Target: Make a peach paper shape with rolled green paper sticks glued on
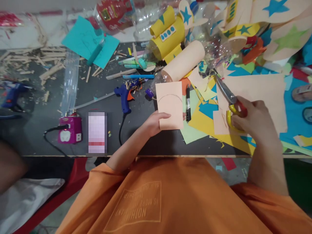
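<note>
Between the thumb and fingers of my left hand point(156, 123) is a peach paper rectangle point(170, 107), with a curved pencil line drawn across its upper part. My right hand point(255, 118) is closed on the red and yellow handles of a pair of scissors point(225, 89). The blades point up and to the left, apart from the held paper, over a large peach sheet point(253, 97). Just right of the held paper lies a black pen point(188, 103). Behind it rests a bottle wrapped in peach paper point(186, 61).
A blue glue gun point(124, 97) with its cable, a pink power adapter point(70, 130) and a phone point(97, 133) lie to the left. Wood scraps point(52, 66) litter the far left. Yellow-wrapped bottles point(168, 39) and colored paper pieces crowd the back and right. A person sits at left.
</note>
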### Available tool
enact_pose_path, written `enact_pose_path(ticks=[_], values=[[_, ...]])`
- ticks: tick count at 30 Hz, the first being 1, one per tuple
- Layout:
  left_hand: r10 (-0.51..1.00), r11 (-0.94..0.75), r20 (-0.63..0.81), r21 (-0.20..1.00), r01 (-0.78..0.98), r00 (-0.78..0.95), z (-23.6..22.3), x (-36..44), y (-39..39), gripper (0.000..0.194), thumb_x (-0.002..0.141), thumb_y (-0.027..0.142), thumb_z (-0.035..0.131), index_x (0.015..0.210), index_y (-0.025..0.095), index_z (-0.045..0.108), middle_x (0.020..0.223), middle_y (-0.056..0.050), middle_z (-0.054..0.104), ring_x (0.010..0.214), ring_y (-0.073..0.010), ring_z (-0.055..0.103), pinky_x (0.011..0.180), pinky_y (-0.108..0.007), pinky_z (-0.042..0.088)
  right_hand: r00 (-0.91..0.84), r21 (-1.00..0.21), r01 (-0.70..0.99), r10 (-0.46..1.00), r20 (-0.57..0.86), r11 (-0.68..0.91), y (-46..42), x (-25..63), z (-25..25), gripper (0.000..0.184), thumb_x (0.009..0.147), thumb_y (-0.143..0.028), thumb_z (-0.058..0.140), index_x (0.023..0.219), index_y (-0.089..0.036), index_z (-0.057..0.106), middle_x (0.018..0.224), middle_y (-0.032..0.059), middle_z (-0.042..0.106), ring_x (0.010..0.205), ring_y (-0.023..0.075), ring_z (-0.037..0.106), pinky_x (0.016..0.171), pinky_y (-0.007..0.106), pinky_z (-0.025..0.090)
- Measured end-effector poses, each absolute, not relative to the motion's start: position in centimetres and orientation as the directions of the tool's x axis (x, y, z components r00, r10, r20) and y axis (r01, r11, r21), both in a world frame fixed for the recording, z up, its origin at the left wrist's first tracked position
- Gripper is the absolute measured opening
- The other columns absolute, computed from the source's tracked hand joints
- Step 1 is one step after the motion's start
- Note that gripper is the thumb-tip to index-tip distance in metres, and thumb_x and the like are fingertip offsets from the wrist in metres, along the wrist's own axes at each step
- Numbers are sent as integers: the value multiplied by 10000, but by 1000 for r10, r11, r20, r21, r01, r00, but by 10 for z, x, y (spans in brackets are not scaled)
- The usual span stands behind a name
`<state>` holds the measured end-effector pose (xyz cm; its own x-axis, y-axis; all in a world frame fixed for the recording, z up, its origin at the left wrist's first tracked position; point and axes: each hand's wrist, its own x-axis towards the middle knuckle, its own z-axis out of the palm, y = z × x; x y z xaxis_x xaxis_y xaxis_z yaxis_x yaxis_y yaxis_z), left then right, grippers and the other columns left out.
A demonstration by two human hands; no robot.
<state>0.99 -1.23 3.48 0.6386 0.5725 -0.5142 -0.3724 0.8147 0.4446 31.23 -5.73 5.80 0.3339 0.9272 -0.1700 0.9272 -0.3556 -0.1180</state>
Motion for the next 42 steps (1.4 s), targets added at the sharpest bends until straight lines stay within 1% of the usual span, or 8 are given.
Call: enact_pose_path(ticks=[3, 7, 11, 13, 17, 23, 31, 42], values=[[603, 795, -540, 470, -383, 588, 37, 9, -12, 343, 630, 161, 669, 960, 72, 696, 1029, -177, 757, 1138, -367, 647, 1059, -507, 433, 338, -94, 920, 893, -296, -379, -46, 306, 72, 690, 671, -291, 584, 1350, -182, 533, 1000, 140, 511, 929, 325, 579, 901, 488, 487], [620, 782, -556, 498, -375, 554, 37, 9, -13, 352, 611, 155, 689, 951, 66, 704, 999, -182, 762, 1128, -378, 651, 1051, -517, 435, 327, -190, 907, 912, -249, -377, -45, 306, 84, 696, 614, -317, 588, 1287, -140, 593, 954, 146, 532, 972, 336, 573, 935, 498, 470], [624, 779, -573, 517, -355, 532, 36, 9, -12, 325, 583, 164, 707, 895, 77, 716, 966, -169, 770, 1118, -374, 655, 1051, -505, 436, 411, -435, 731, 848, -334, -526, -61, 325, 98, 589, 524, -367, 648, 1097, -233, 677, 975, 123, 609, 853, 284, 597, 876, 508, 484], [633, 770, -572, 532, -351, 521, 36, 9, -12, 325, 574, 173, 715, 887, 85, 721, 955, -155, 774, 1115, -365, 658, 1056, -490, 435, 417, -624, 428, 756, -505, -654, -76, 333, 103, 551, 521, -419, 730, 1049, -280, 660, 993, 110, 649, 775, 246, 617, 736, 458, 512], [623, 774, -546, 532, -342, 561, 36, 8, -10, 352, 580, 217, 713, 910, 98, 724, 958, -147, 774, 1108, -362, 663, 1029, -483, 456, 14, -716, -3, 716, -698, -698, -114, 322, 98, 545, 555, -526, 848, 1016, -327, 637, 904, 92, 677, 689, 219, 658, 587, 376, 505], [605, 780, -590, 575, -248, 535, 35, 5, -11, 378, 538, 280, 749, 871, 106, 723, 905, -133, 779, 1042, -360, 689, 989, -456, 480, -484, -798, -217, 772, -412, -562, -147, 263, 64, 504, 791, -603, 640, 1206, -338, 528, 884, 42, 630, 454, 66, 458, 401, 233, 313], [663, 747, -679, 629, -218, 314, 40, 8, -12, 455, 498, 346, 791, 875, 107, 701, 871, -125, 772, 1012, -347, 687, 928, -416, 507, -475, -860, -140, 795, -376, -491, -128, 252, 64, 592, 793, -790, 436, 1042, -255, 482, 846, 8, 541, 507, 87, 415, 469, 281, 400], [733, 680, -671, 715, -162, 113, 42, 9, -13, 393, 485, 374, 760, 798, 146, 697, 820, -71, 751, 893, -303, 689, 789, -355, 523, -390, -875, 0, 806, -445, -483, -120, 233, 71, 416, 900, -626, 461, 1127, -277, 447, 837, -27, 501, 442, 44, 397, 392, 222, 326]])
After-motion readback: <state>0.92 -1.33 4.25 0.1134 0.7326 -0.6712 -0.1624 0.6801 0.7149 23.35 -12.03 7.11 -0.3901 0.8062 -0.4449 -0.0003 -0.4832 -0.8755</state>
